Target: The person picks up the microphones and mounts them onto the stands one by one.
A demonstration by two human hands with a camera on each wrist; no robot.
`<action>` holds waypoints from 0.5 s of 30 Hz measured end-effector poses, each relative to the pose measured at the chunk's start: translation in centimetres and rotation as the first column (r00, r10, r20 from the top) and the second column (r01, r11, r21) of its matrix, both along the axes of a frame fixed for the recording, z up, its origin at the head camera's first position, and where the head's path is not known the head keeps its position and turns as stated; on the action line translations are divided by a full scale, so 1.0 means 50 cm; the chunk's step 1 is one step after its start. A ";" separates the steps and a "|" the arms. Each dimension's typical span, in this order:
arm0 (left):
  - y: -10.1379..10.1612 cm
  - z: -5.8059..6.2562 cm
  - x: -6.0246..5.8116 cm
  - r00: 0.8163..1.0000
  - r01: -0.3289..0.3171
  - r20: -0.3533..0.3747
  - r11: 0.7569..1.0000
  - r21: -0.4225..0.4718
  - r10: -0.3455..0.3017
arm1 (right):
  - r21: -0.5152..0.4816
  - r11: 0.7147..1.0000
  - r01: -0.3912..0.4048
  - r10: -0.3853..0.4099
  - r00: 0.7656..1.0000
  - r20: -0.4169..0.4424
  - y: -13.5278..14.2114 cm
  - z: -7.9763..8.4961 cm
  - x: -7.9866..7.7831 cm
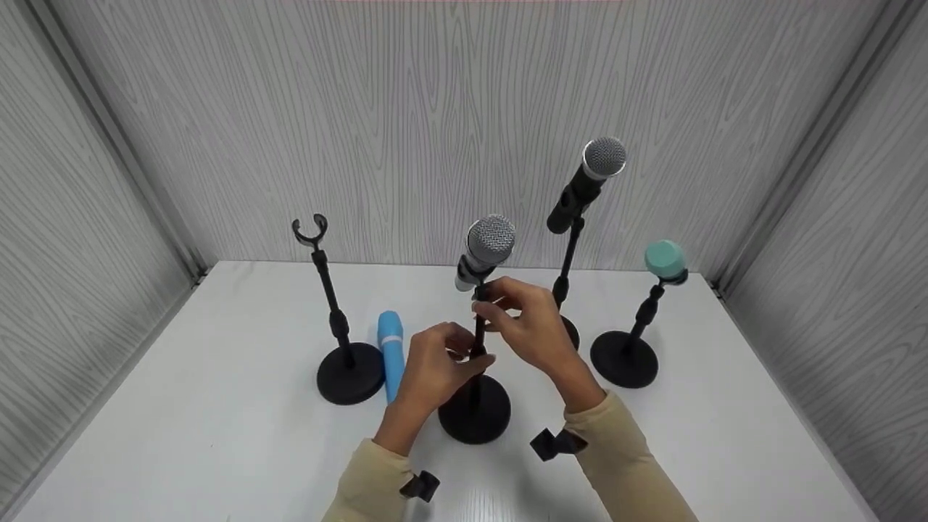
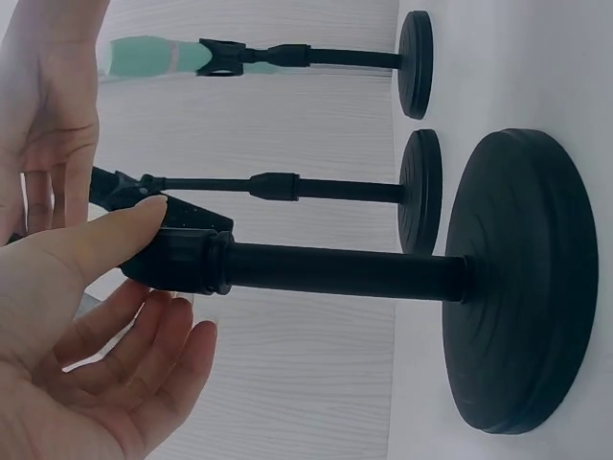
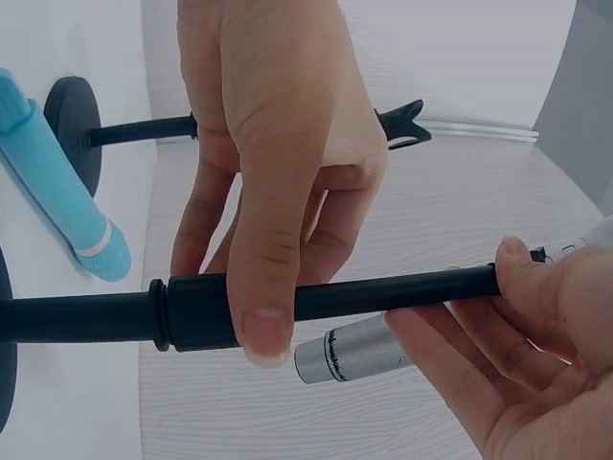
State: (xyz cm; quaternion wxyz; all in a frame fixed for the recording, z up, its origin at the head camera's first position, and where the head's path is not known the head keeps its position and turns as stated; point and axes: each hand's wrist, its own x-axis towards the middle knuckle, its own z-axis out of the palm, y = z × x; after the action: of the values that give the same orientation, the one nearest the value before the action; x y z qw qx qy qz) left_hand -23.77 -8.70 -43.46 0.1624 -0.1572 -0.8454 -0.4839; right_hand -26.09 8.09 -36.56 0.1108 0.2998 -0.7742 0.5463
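In the head view, a silver microphone (image 1: 491,241) sits tilted in the clip of a black desk microphone stand (image 1: 475,420), which stands upright in the middle. My left hand (image 1: 435,366) grips the stand's collar (image 2: 182,261) at mid-height, thumb on one side and fingers around the other. Higher up, my right hand (image 1: 531,325) pinches the thin upper tube (image 3: 402,292) just below the clip. The microphone's silver handle (image 3: 356,355) shows behind the tube in the right wrist view. Part of the clip is hidden by my fingers there.
To the left, another stand (image 1: 349,373) has an open C-shaped clip, with a blue microphone (image 1: 391,344) lying beside its base. At right are a taller stand bearing a black microphone (image 1: 580,192) with silver head, and a short stand (image 1: 625,360) holding a mint-green microphone (image 1: 665,259). Grey panels (image 1: 435,130) enclose the table.
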 end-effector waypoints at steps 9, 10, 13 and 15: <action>-0.006 0.012 0.004 0.979 0.154 0.135 0.988 0.004 -0.153 | 0.001 1.000 -0.014 0.014 1.000 0.017 0.001 -0.001 0.000; -0.007 0.013 0.004 0.976 0.165 0.145 0.986 -0.001 -0.163 | 0.001 1.000 -0.013 0.013 1.000 0.019 0.001 -0.001 0.000; -0.007 0.015 0.005 0.970 0.184 0.162 0.983 -0.008 -0.180 | -0.002 1.000 -0.012 0.012 1.000 0.013 0.000 -0.002 0.000; -0.007 0.014 0.006 0.968 0.189 0.168 0.982 0.000 -0.186 | -0.005 1.000 -0.014 0.014 1.000 0.006 0.000 -0.002 0.000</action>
State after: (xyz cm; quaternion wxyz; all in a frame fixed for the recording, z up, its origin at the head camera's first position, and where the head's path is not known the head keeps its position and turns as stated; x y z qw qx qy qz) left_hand -23.50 -9.06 -42.73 0.0431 -0.1963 -0.8412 -0.5020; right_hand -26.08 8.11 -36.68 0.1052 0.3033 -0.7712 0.5498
